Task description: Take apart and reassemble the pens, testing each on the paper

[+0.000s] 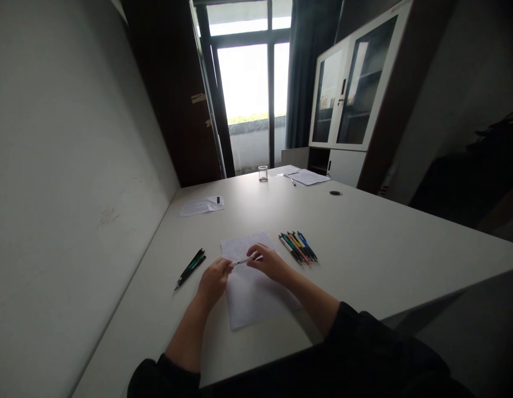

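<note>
A white pen (242, 261) is held level between my two hands, above a sheet of paper (256, 301) with writing on its upper part. My left hand (217, 279) is closed on the pen's left end. The fingers of my right hand (267, 262) are curled round its right end. To the left lie a few dark and green pens (190, 269), side by side and slanted. Right of the paper, several pens (298, 247) in green, red, yellow, blue and white lie in a row.
A printed sheet (202, 206) lies at the back left of the white table (385, 237), near the wall. At the far end stand a clear glass (263, 174) and more papers (308, 177) with a pen (293, 182). A round cable hole (335, 193) is at the right.
</note>
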A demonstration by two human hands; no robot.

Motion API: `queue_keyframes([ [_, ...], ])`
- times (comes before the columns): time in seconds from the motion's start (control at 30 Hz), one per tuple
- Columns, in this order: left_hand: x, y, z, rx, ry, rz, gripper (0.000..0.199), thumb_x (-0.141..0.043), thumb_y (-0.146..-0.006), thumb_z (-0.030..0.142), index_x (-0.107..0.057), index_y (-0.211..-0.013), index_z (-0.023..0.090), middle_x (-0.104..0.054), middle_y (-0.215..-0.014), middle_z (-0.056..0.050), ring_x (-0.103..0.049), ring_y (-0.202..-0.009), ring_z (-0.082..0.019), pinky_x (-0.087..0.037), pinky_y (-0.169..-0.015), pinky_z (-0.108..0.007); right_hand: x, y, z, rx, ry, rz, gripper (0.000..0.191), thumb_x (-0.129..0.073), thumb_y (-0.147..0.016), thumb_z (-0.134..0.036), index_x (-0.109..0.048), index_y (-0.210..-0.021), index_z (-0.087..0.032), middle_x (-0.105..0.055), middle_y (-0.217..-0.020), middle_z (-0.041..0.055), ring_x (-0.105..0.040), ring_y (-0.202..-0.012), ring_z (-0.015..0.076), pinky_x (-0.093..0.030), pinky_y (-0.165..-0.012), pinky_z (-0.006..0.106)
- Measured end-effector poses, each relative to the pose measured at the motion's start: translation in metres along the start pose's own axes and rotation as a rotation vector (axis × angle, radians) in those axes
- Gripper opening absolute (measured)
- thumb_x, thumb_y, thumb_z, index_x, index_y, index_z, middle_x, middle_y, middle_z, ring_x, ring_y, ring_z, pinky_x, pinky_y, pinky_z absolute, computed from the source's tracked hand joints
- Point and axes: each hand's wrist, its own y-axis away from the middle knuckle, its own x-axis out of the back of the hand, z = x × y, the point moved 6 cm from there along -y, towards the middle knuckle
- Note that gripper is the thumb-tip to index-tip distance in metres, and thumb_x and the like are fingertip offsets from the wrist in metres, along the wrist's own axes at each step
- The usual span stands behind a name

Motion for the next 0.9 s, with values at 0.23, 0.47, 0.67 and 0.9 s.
queue_keyframes([
  [0.23, 0.001, 0.001, 0.003, 0.003, -0.004, -0.017, 0.016, -0.047, -0.091, 0.021, -0.063, -0.092, 0.021, -0.064, -0.091, -0.004, -0.059, -0.079, -0.016, -0.042, -0.070, -0.025, -0.007, 0.004, 0.000, -0.117, -0.095, -0.124, 0.021, -0.058, -0.086, -0.036, -0.065, -0.084, -0.017, -0.065, -0.068, 0.0012, -0.061, -0.058, 0.0130, -0.050, -0.059, 0.025],
  [0.47, 0.000, 0.001, 0.001, 0.015, -0.015, -0.010, 0.017, -0.047, -0.091, 0.020, -0.064, -0.092, 0.021, -0.064, -0.093, -0.004, -0.059, -0.080, -0.016, -0.043, -0.071, -0.025, -0.003, 0.000, 0.005, -0.080, -0.050, -0.024, 0.026, -0.071, -0.072, -0.025, -0.065, -0.097, -0.020, -0.068, -0.089, 0.0027, -0.064, -0.074, 0.0147, -0.051, -0.067, 0.027],
  [0.67, 0.001, 0.001, 0.000, 0.003, 0.028, 0.002, 0.019, -0.048, -0.092, 0.021, -0.065, -0.100, 0.021, -0.066, -0.095, -0.004, -0.061, -0.077, -0.014, -0.045, -0.071, -0.024, -0.004, 0.003, 0.003, -0.120, -0.089, -0.073, 0.023, -0.059, -0.085, -0.039, -0.066, -0.088, -0.017, -0.066, -0.069, 0.0013, -0.061, -0.060, 0.0129, -0.051, -0.062, 0.025],
  [0.9, 0.002, 0.002, 0.003, -0.013, 0.015, -0.013, 0.038, -0.044, -0.092, 0.013, -0.060, -0.123, 0.030, -0.064, -0.098, -0.002, -0.061, -0.072, -0.010, -0.048, -0.074, -0.022, 0.004, 0.001, -0.004, -0.122, -0.105, 0.003, 0.026, -0.059, -0.085, -0.041, -0.066, -0.092, -0.017, -0.067, -0.070, 0.0020, -0.063, -0.062, 0.0134, -0.052, -0.063, 0.026],
])
